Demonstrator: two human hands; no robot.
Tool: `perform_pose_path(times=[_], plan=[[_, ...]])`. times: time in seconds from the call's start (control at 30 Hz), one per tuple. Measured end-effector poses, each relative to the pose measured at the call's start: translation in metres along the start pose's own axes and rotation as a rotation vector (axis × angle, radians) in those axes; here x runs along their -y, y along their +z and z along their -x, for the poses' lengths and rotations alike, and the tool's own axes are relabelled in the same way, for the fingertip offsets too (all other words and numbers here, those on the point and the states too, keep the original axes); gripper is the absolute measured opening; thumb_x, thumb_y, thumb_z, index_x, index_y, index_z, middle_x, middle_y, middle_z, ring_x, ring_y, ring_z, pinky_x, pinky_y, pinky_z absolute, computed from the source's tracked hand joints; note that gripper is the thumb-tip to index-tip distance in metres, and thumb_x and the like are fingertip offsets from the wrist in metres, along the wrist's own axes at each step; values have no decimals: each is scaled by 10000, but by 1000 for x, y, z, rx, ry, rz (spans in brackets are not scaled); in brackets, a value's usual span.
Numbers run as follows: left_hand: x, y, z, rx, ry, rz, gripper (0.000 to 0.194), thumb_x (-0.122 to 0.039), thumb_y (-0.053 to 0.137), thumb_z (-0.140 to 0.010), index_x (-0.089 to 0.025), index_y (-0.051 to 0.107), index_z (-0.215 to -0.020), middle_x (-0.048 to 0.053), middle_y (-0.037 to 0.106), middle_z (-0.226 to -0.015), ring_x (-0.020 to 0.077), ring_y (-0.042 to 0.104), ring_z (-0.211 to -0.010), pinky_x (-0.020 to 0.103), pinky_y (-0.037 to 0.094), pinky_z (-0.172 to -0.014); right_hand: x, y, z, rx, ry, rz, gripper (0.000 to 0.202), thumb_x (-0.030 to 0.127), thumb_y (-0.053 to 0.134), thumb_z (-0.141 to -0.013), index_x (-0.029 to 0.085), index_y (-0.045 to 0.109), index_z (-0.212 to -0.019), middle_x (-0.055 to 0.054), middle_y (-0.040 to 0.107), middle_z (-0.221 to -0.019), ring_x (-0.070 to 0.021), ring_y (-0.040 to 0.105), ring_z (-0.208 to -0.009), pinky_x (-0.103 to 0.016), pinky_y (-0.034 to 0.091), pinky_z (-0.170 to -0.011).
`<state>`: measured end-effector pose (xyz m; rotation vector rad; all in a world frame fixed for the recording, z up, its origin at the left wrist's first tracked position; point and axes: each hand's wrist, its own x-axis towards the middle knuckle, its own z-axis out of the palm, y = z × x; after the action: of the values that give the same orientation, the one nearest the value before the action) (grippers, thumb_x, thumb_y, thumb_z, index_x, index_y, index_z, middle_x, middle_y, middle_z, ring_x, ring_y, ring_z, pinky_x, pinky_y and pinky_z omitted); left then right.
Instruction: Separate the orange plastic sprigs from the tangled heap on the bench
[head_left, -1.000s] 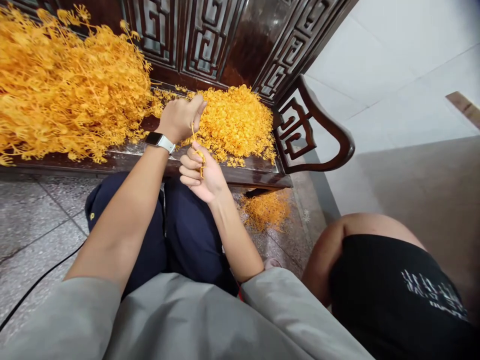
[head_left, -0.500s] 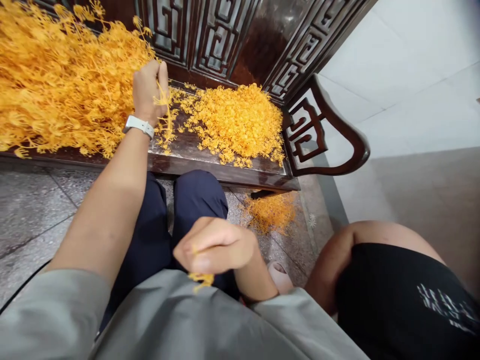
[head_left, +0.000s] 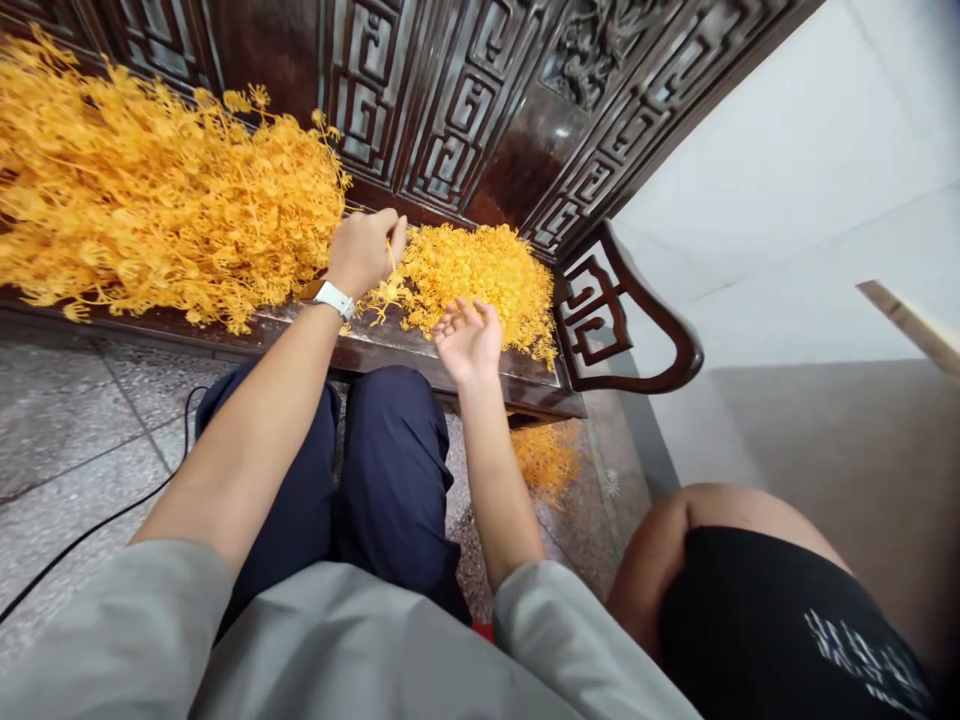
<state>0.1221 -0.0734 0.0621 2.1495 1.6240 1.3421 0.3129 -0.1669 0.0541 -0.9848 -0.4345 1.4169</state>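
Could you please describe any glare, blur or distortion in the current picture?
Head view: glare spots mark the glossy bench back; head view: the white print on the black garment looks smeared; head view: the left sleeve looks stretched near the frame's edge.

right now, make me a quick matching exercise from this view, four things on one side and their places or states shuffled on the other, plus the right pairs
Column 1
1. left hand
2. right hand
3. watch
4. orange heap

Column 2
A. on the floor, below the end of the bench
B. closed on a yellow sprig
C. has a white strap
D. open, at the front edge of the small yellow pile

Right pairs: 1-B, 2-D, 3-C, 4-A
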Motion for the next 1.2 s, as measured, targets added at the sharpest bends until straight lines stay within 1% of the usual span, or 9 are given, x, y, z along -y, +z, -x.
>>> perform_pose_path(times=[0.17,0.3,0.57,0.73,0.8,0.87,0.97,1.07,1.2], plan=[[-13,9,6,131,52,-191,301,-361,515,-1069,-217,716,-897,114,663,-765,266,601,-809,409,346,-708,-31,26,34,274,-537,803,367,429,796,-860,272,641,-1154,13,598,-873,-147,519,-758,-261,466,-747],[-13,13,7,130,78,-218,314,-320,499,-1063,-205,745,-904,138,689,-789,293,632,-792,417,363,-700,-32,26,35,470,-657,1070,215,428,631,-1019,225,686,-974,-1,602,-832,-154,534,-774,-285,465,-817],[-9,23,9,217,112,-111,327,-386,493,-1081,-215,732,-937,111,664,-765,308,649,-775,413,394,-728,-21,12,94,576,-564,815,230,404,685,-1021,229,706,-875,-14,675,-824,-153,595,-738,-302,504,-777],[3,24,-4,170,-48,-95,330,-420,491,-1088,-227,660,-882,92,629,-761,258,570,-824,394,352,-763,-5,6,147,1366,-257,597,95,267,727,-1006,188,758,-964,-63,762,-923,-137,706,-825,-252,552,-804],[7,19,-7,143,-30,-82,371,-487,499,-1072,-257,622,-808,86,598,-723,259,549,-849,398,337,-762,8,2,150,1472,-156,594,113,290,803,-950,182,781,-978,-63,761,-921,-128,680,-775,-246,541,-759],[7,14,-8,114,-12,-68,395,-543,505,-1049,-278,601,-773,79,576,-694,264,545,-863,404,330,-752,25,-5,137,1342,-128,581,190,342,875,-875,196,792,-963,-45,744,-875,-115,620,-677,-248,510,-666],[6,15,-8,110,-45,-19,411,-621,564,-1001,-268,614,-797,48,550,-644,256,560,-902,388,354,-749,46,-17,99,829,-171,432,289,488,795,-912,214,747,-988,-38,706,-873,-122,576,-659,-256,496,-619],[2,21,-9,109,-83,126,413,-620,689,-920,-249,611,-758,24,531,-620,231,557,-849,372,371,-723,50,-29,56,325,-114,135,373,525,504,-1049,192,659,-991,-66,668,-885,-147,575,-741,-273,518,-659],[-11,16,-10,146,-180,509,327,-462,762,-849,-215,599,-710,0,486,-618,156,447,-598,341,327,-604,23,-38,37,80,128,-199,305,329,391,-1045,156,633,-977,-36,598,-790,-113,476,-647,-231,455,-599]])
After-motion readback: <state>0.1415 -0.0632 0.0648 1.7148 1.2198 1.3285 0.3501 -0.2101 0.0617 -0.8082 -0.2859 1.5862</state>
